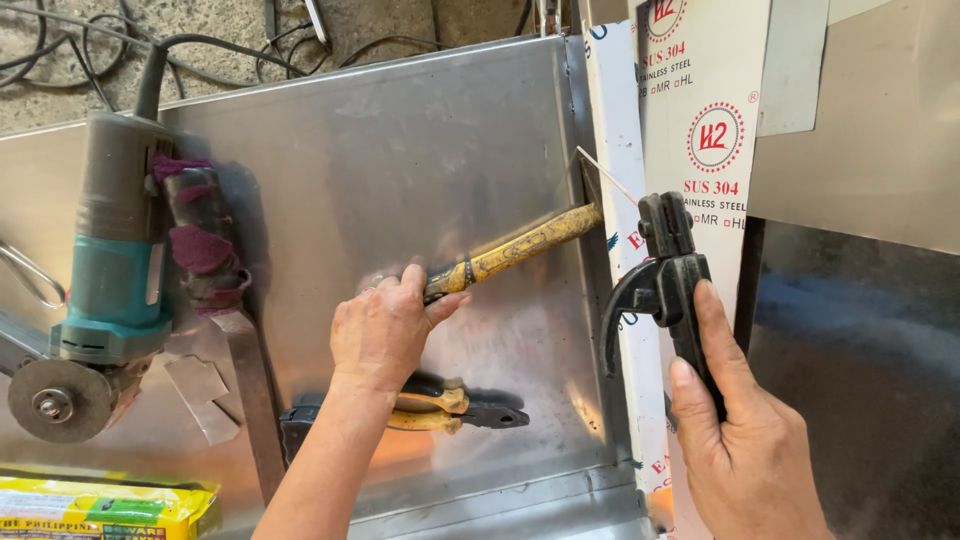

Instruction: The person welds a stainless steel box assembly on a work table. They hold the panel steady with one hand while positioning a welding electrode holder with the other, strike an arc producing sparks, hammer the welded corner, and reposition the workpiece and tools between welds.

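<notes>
A: Far left: teal angle grinder [112, 270] lying on the steel sheet [400, 150], disc toward the near edge. Yellow packet [105, 508] at bottom left.

B: Centre?

A: Left hand [385, 335], fingers closed round a yellow-handled tool [510, 252], likely a chipping hammer. Handle slanting up and right toward the upright seam of the sheet. Yellow-handled pliers [440, 408] lying flat just below that wrist, untouched.

B: Right side?

A: Right hand [745, 440], fingers wrapped round a black electrode holder [665, 280]. Thin welding rod [608, 178] clamped in it, tip at the seam, beside a white film-covered steel strip [700, 120].

B: Step in hand?

A: Probably tacking the seam, hammer bracing the joint. Next move calling for a steady rod tip kept right on the corner line.
</notes>
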